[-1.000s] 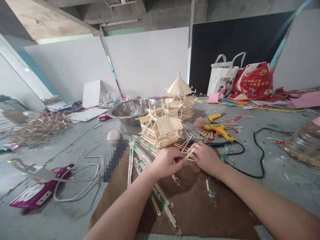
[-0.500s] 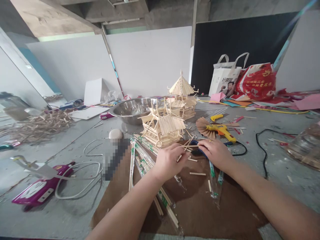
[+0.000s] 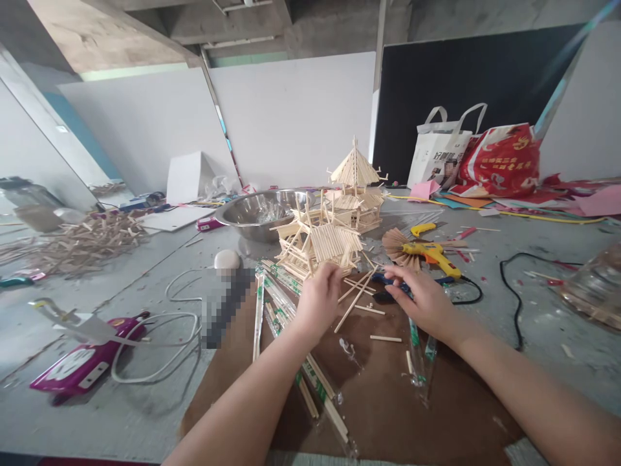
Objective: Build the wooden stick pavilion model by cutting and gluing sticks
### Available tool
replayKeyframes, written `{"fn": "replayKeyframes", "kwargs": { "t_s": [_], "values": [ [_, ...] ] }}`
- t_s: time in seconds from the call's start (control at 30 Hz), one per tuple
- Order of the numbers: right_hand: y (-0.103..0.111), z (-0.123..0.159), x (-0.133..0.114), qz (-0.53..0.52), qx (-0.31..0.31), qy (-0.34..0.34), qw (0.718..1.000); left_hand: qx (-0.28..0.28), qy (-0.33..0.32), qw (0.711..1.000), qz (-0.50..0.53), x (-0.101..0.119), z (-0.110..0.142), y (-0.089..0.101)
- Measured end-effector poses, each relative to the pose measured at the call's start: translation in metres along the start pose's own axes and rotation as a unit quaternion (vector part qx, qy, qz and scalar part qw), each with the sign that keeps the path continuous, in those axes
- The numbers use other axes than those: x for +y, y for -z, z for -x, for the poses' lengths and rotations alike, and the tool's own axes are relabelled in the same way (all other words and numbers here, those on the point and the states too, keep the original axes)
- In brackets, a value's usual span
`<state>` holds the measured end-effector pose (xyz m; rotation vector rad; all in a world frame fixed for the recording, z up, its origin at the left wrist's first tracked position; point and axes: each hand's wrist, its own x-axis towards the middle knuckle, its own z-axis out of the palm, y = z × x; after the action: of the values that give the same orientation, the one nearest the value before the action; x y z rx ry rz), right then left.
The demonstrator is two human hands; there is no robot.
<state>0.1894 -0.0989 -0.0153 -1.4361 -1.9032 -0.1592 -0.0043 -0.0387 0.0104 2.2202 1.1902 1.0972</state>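
My left hand [image 3: 317, 301] is at the front edge of a small house model [image 3: 334, 243] built of wooden sticks, its fingers curled together. Whatever they grip, if anything, is hidden behind them. Loose wooden sticks [image 3: 356, 299] lie crossed between my hands on the brown board [image 3: 373, 401]. To the right, my right hand [image 3: 422, 301] hovers with thumb and fingers apart and holds nothing. Dark blue-handled pliers [image 3: 385, 294] lie partly behind it. Chopsticks in clear green-printed wrappers [image 3: 315, 382] spread below and beside my left hand.
A taller stick pavilion [image 3: 356, 184] and a steel bowl [image 3: 257, 220] stand behind. A yellow glue gun [image 3: 431, 255] with a black cord rests at the right. On the left are a purple power strip [image 3: 92, 362], white cables and a heap of sticks [image 3: 92, 243].
My left hand has moved left and closer to the model, away from the loose sticks. My right hand has come away from a stick and its fingers have opened.
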Motion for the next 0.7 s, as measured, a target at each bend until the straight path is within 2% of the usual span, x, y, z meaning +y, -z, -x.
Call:
{"fn": "replayKeyframes", "kwargs": {
  "t_s": [0.03,0.1,0.2,0.3,0.7],
  "values": [
    [0.000,0.000,0.000,0.003,-0.019,0.011,1.000,0.031,0.038,0.998,0.047,-0.002,-0.003,0.002],
    [-0.002,0.000,-0.001,0.008,-0.058,0.035,0.998,0.050,0.105,0.984,0.135,-0.008,-0.010,0.004],
    [-0.003,0.000,-0.004,0.006,-0.094,0.048,0.994,0.056,0.171,0.955,0.237,-0.014,-0.016,0.005],
    [-0.003,0.001,-0.006,0.003,-0.113,0.046,0.993,0.055,0.188,0.941,0.275,-0.016,-0.017,0.005],
    [-0.005,0.003,-0.005,-0.002,-0.136,0.049,0.989,0.068,0.211,0.930,0.295,-0.018,-0.018,0.007]
  ]
}}
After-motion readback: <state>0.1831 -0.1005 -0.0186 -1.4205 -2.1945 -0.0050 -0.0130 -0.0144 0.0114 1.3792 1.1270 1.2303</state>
